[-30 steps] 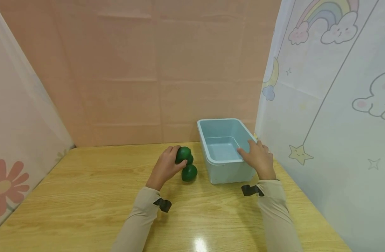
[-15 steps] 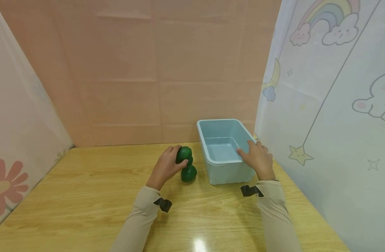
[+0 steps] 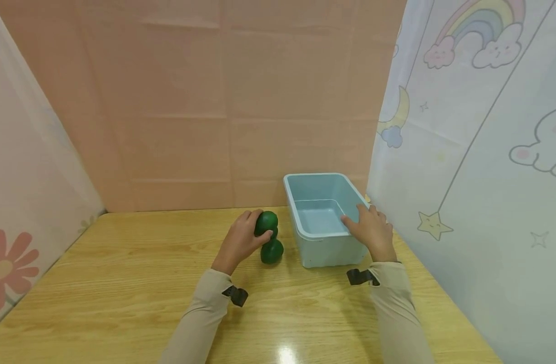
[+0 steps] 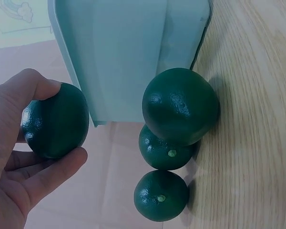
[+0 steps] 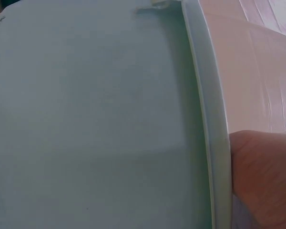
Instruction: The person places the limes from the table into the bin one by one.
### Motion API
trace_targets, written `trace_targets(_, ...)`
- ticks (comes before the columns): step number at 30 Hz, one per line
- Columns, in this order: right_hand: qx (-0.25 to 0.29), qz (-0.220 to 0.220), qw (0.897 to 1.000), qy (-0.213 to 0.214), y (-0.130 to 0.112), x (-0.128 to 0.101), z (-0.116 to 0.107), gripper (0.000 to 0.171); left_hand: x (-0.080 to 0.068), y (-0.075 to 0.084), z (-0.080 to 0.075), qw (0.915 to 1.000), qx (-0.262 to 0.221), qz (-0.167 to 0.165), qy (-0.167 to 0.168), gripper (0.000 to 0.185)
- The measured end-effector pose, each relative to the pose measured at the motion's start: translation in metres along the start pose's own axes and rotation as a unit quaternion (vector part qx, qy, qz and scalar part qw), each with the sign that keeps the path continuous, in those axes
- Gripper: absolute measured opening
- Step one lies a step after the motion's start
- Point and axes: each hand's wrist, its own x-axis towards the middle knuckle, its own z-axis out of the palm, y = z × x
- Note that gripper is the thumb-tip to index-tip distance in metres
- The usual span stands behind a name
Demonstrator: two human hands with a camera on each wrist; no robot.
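In the head view my left hand holds a dark green lime between thumb and fingers. The left wrist view shows this held lime raised above three others: a near lime, a middle lime partly behind it, and a far lime. They sit on the table beside a light blue plastic bin, whose visible inside is bare. My right hand lies over the bin's right front rim, fingers loosely spread. Its fingertips are hidden in the right wrist view, which mostly shows the bin wall.
The wooden table extends left and in front of the bin. A pinkish-tan sheet hangs close behind the bin. A white printed sheet stands to the right, and another patterned sheet on the left.
Both hands keep nearly the same pose, the left still holding its lime. The whole head view has shifted very slightly.
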Motion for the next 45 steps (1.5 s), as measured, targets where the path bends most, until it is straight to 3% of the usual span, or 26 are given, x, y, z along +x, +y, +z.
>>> trace_targets(15,-0.001,-0.002,1.0,0.0,0.0,0.001,0.001,0.071,0.001,0.001,0.001,0.9999,-0.002,0.011,0.008,0.057)
trace_targets(22,0.0,-0.012,1.0,0.0,-0.002,-0.004,0.002,0.072,-0.007,0.004,-0.001,0.9998,0.009,0.009,0.017,0.059)
trace_targets(36,0.0,-0.015,1.0,0.002,0.002,-0.004,-0.001,0.071,-0.005,0.01,0.002,0.9958,0.013,0.057,0.071,0.061)
trace_targets(45,-0.001,-0.011,1.0,-0.003,0.003,-0.004,-0.003,0.072,-0.004,0.011,0.003,0.9951,0.011,0.065,0.074,0.06)
